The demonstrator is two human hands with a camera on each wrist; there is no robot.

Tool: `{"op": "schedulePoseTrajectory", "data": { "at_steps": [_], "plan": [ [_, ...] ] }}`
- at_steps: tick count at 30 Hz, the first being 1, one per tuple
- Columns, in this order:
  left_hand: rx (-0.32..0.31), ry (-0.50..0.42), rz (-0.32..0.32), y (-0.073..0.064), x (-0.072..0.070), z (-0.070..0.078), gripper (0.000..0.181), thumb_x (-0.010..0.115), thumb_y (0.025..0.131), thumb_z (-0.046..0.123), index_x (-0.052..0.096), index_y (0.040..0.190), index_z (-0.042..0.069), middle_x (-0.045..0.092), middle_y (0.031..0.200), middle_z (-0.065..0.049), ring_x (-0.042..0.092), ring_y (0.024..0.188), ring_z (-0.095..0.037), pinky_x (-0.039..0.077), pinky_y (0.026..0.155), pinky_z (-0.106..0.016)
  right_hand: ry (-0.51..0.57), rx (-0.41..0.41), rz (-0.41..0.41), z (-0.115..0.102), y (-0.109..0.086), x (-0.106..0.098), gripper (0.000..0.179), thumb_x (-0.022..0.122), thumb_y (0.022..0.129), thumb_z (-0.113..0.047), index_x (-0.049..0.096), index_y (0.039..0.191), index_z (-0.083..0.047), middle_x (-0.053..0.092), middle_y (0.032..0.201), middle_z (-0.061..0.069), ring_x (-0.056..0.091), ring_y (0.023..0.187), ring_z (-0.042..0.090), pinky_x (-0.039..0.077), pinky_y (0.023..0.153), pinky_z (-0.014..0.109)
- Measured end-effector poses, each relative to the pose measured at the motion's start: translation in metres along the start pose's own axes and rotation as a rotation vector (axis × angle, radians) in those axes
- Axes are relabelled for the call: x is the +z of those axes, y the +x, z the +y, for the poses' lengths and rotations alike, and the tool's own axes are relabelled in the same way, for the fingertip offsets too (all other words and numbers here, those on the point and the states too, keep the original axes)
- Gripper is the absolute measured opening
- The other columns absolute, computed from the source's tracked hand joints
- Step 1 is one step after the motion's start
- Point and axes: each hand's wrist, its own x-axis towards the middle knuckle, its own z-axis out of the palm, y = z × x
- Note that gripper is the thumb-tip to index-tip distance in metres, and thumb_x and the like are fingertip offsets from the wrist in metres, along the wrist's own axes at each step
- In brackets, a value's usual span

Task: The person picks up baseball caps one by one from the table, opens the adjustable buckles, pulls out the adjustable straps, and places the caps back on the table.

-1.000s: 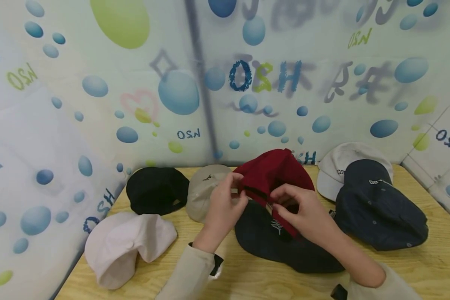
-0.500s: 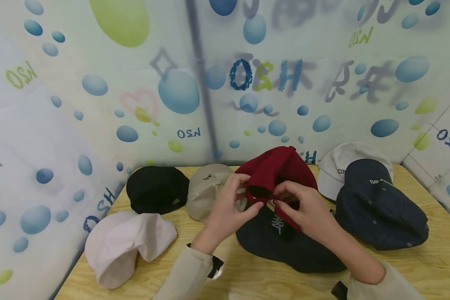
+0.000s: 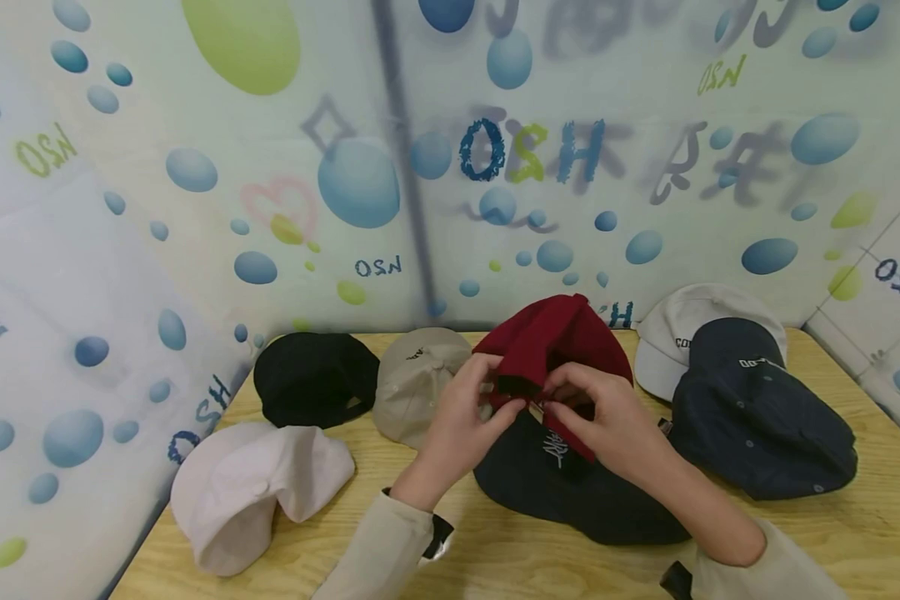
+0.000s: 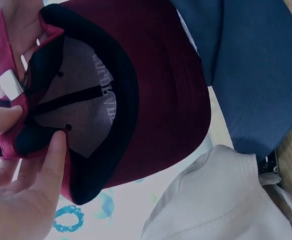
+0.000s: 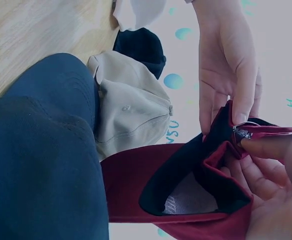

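Observation:
Both hands hold a dark red baseball cap [image 3: 577,329] by its back strap, above a dark cap [image 3: 570,492] with pale lettering. My left hand [image 3: 465,425] pinches the back opening's edge, thumb by the metal buckle [image 4: 10,84]. On the strap's other side, my right hand [image 3: 607,421] grips it between thumb and fingers at the buckle. The left wrist view shows the red cap's mesh-lined inside and its brim [image 4: 165,95]. In the right wrist view, the right thumb [image 5: 270,147] presses beside the buckle, partly hiding it.
On the wooden table [image 3: 495,567] lie a black cap [image 3: 311,379], a beige cap [image 3: 412,383] and a pale pink cap [image 3: 232,492] to the left. A light grey cap [image 3: 660,350] and a navy cap [image 3: 757,425] overlap at right. A patterned backdrop [image 3: 450,233] stands behind.
My left hand has shifted right, its thumb now close to the buckle and right fingertips. The red cap has risen slightly and moved a little right. The other caps have not moved.

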Motion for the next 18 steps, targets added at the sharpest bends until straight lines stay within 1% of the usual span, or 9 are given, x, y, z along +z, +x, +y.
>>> {"op": "schedulePoseTrajectory", "data": {
  "at_steps": [4,7,13,18],
  "plan": [
    [0.002,0.037,0.019,0.000,0.000,0.000,0.032,0.071,0.091,0.005,0.057,0.119,0.004,0.063,0.116,-0.011,0.064,0.102,-0.021,0.058,0.078,-0.026,0.003,-0.005,-0.005,0.000,-0.001,0.000,0.017,0.070,0.088,0.003,0.067,0.098,-0.010,0.073,0.093,0.001,0.069,0.080,0.008,0.059,0.073,0.024],
    [-0.015,0.058,0.030,0.001,-0.001,0.000,0.029,0.071,0.091,0.004,0.058,0.117,0.005,0.064,0.114,-0.010,0.065,0.101,-0.021,0.057,0.076,-0.024,0.006,-0.009,-0.014,0.000,-0.001,0.000,0.017,0.070,0.089,0.003,0.067,0.098,-0.011,0.072,0.094,0.001,0.070,0.080,0.008,0.059,0.072,0.024],
    [-0.050,0.111,0.056,0.001,-0.007,-0.002,0.020,0.067,0.092,0.001,0.061,0.110,0.007,0.067,0.109,-0.008,0.065,0.099,-0.020,0.057,0.077,-0.026,0.002,-0.008,-0.048,0.000,-0.002,-0.001,0.019,0.070,0.089,0.002,0.068,0.100,-0.013,0.071,0.096,0.000,0.069,0.082,0.006,0.058,0.071,0.023],
    [-0.075,0.149,0.077,0.004,-0.017,-0.008,0.018,0.066,0.092,-0.001,0.062,0.107,0.007,0.067,0.108,-0.009,0.067,0.100,-0.022,0.058,0.078,-0.030,-0.005,0.003,-0.105,0.000,-0.004,-0.006,0.020,0.069,0.089,0.003,0.068,0.101,-0.012,0.071,0.097,0.000,0.068,0.083,0.009,0.057,0.070,0.023]
  ]
}}
